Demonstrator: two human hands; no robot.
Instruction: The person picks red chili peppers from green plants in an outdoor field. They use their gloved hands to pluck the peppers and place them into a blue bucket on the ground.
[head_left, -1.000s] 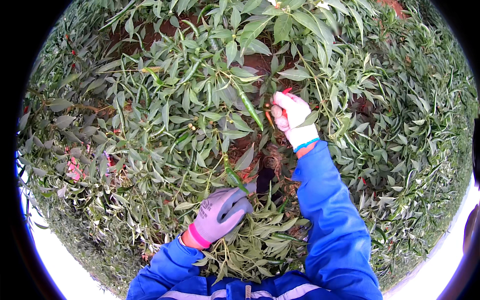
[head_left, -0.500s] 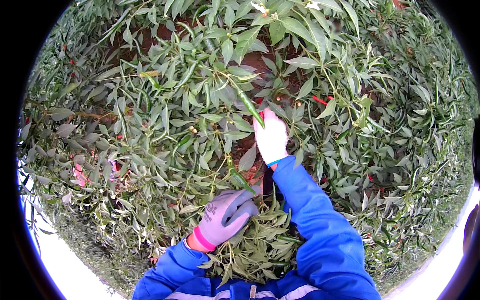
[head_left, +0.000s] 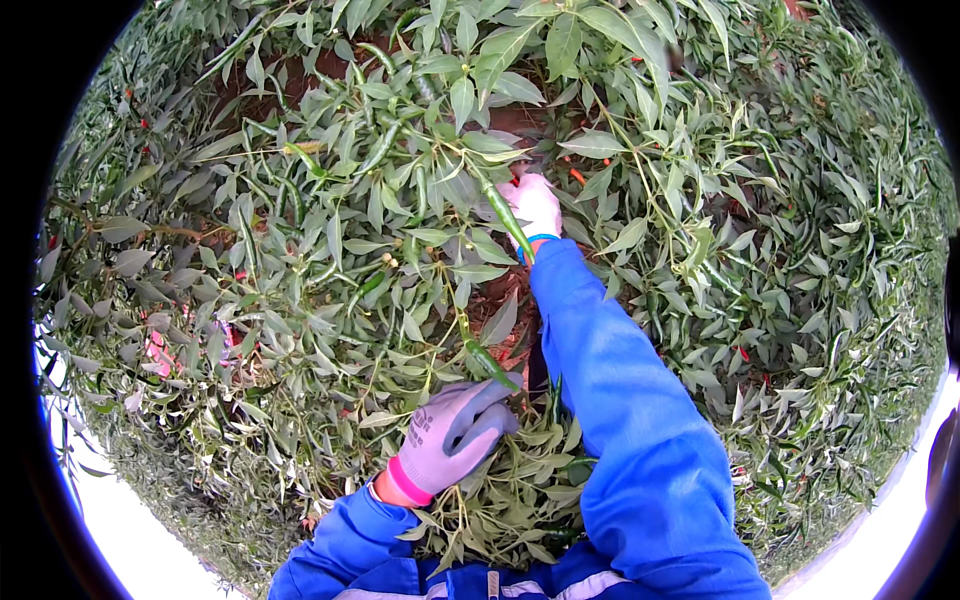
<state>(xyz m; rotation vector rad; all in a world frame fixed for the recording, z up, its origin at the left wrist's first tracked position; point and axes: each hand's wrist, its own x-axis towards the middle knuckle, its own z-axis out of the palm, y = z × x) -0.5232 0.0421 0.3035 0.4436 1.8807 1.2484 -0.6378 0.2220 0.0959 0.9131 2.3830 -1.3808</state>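
My right hand (head_left: 532, 207), in a pale glove with a blue cuff edge, reaches deep among the chili plants (head_left: 400, 215). Its fingers are closed, partly behind leaves, and a bit of a red chili pepper (head_left: 517, 181) shows at them. A long green chili pepper (head_left: 508, 215) hangs in front of this hand. Lower down, my left hand (head_left: 455, 435) wears a lilac glove with grey fingers and a pink cuff. Its fingers are curled in, and whatever they hold is hidden. Just above its fingertips dangles another green chili pepper (head_left: 488, 362).
Dense foliage surrounds both arms. An orange-red chili pepper (head_left: 577, 176) shows just beyond the right hand. Leafy stems (head_left: 500, 500) press against my front. Something bright pink (head_left: 158, 352) shows through the leaves at left. Reddish soil (head_left: 520, 120) appears between the plants.
My right hand has moved farther away and slightly left, with red still showing at its fingers. My left hand has stayed nearly still. Leaves near the right arm have shifted.
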